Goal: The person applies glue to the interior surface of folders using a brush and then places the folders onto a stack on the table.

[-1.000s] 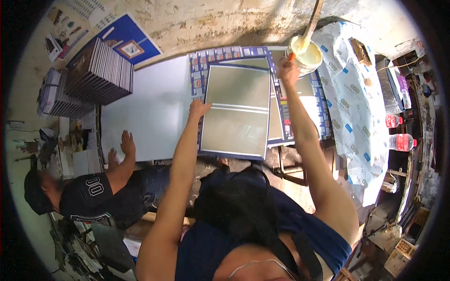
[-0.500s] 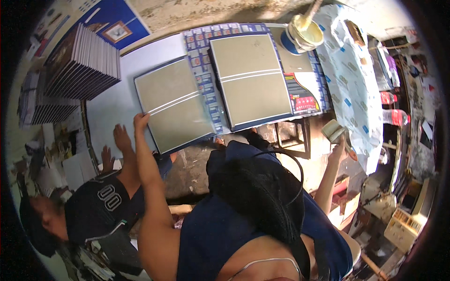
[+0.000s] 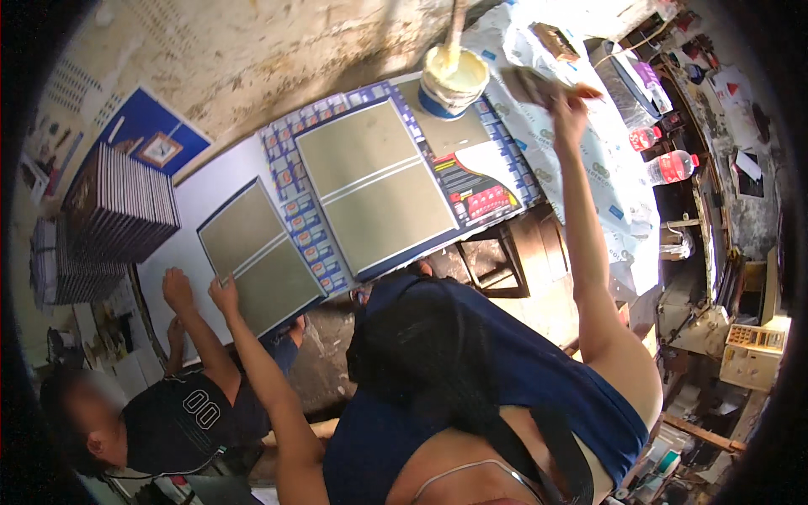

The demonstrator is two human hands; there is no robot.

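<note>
My left hand (image 3: 223, 295) pinches the left edge of a grey-brown book cover (image 3: 268, 269) with a dark blue border and two white lines across its middle. Raised over the far right of the table, my right hand (image 3: 570, 116) is closed around the handle of a wide flat brush (image 3: 539, 87), blurred by motion. To the brush's left stands a white and blue bucket (image 3: 438, 99) of cream-coloured paste, a stick leaning up out of it. A second, similar cover (image 3: 379, 189) lies flat between my hands on a blue patterned sheet (image 3: 305, 220).
At the left a co-worker's hand (image 3: 177, 290) rests near the table edge, close to my left hand. Stacked hardbound books (image 3: 135, 198) stand behind it. White printed wrapping (image 3: 602, 189) drapes the right side, beside red-labelled bottles (image 3: 673, 167). A wooden stool (image 3: 497, 261) is below the table.
My right hand has swung the brush up and away from the near right side to beside the bucket. My left hand stays at the cover's edge. The view has shifted.
</note>
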